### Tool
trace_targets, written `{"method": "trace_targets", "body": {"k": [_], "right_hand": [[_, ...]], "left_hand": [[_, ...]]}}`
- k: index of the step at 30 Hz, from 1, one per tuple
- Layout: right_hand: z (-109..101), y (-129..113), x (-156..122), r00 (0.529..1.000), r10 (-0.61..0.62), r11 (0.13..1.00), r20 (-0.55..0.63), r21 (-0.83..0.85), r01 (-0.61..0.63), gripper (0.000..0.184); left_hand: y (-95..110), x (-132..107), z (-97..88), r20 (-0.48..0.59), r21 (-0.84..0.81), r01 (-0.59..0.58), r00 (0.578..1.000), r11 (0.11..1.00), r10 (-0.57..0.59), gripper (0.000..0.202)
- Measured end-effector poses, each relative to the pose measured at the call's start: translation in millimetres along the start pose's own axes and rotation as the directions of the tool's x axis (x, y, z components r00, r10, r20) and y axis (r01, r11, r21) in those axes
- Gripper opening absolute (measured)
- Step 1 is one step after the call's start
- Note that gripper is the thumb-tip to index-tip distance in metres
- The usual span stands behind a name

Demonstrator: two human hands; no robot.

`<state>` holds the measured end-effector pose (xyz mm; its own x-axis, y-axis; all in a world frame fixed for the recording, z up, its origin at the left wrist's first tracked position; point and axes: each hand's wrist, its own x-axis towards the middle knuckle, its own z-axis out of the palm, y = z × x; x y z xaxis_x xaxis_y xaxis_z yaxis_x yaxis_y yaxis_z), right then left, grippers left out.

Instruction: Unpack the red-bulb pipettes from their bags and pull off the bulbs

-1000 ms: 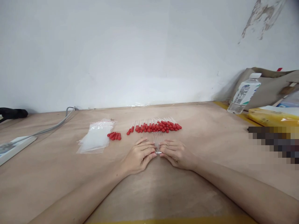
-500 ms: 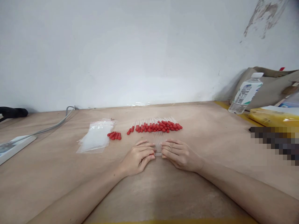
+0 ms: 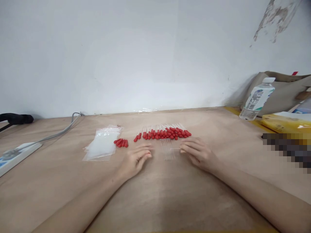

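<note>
A thin clear glass tube (image 3: 175, 149) sticks out to the left from my right hand (image 3: 200, 154), whose fingers are pinched on it. My left hand (image 3: 136, 160) is apart from it, thumb and fingertips together and smeared by motion; what they hold, if anything, is too blurred to name. Between the hands lies a row of clear glass tubes (image 3: 166, 152) on the brown tabletop (image 3: 155, 194). Just behind them is a long row of glass droppers with red rubber bulbs (image 3: 167, 132). Several loose red rubber bulbs (image 3: 120, 142) lie beyond my left hand.
Clear zip bags (image 3: 101, 144) are stacked left of the loose bulbs. At far left are a white power strip (image 3: 23, 153) with a grey cable (image 3: 58, 132) and a black object (image 3: 17, 118). A bottle (image 3: 257, 100), a bag (image 3: 284, 92) and yellow packaging (image 3: 286, 123) stand at right.
My hands have moved apart from the row of glass tubes, left hand leftward and right hand rightward. A single glass tube now shows in my right fingers. The view has shifted slightly.
</note>
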<state>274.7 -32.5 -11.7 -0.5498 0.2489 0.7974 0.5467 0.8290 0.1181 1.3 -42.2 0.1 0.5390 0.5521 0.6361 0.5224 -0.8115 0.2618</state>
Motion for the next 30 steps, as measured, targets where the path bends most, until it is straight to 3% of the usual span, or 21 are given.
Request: {"method": "trace_targets", "body": {"k": [2,5,10,16,21,27,30], "right_hand": [[1,9,-3,0.987,0.159,0.983,-0.004,-0.088,-0.158,0.017],[5,15,-6,0.947,0.315,0.939,0.064,-0.164,-0.301,0.023],[12,8,-4,0.908,0.388,0.919,0.155,-0.134,-0.37,0.026],[16,3,2,0.895,0.411,0.911,0.174,-0.071,-0.405,0.017],[23,0,4,0.917,0.369,0.929,0.154,-0.04,-0.367,0.015],[20,-8,7,0.92,0.335,0.938,0.206,0.022,-0.346,0.016],[14,-11,9,0.912,0.322,0.941,0.255,0.018,-0.338,0.022]], "left_hand": [[-11,1,-12.1,-0.134,0.056,0.157,0.98,0.986,-0.148,0.015],[-29,3,-30.5,-0.261,0.101,0.382,0.901,0.919,-0.346,0.021],[-57,-2,-57.0,-0.384,0.17,0.623,0.755,0.763,-0.531,0.025],[-74,-7,-69.8,-0.448,0.173,0.683,0.696,0.71,-0.561,0.023],[-76,-9,-69.8,-0.521,0.156,0.701,0.657,0.696,-0.545,0.019],[-79,-14,-65.6,-0.506,0.12,0.744,0.615,0.657,-0.604,0.025],[-81,-15,-60.4,-0.497,0.093,0.738,0.616,0.669,-0.611,0.028]]}}
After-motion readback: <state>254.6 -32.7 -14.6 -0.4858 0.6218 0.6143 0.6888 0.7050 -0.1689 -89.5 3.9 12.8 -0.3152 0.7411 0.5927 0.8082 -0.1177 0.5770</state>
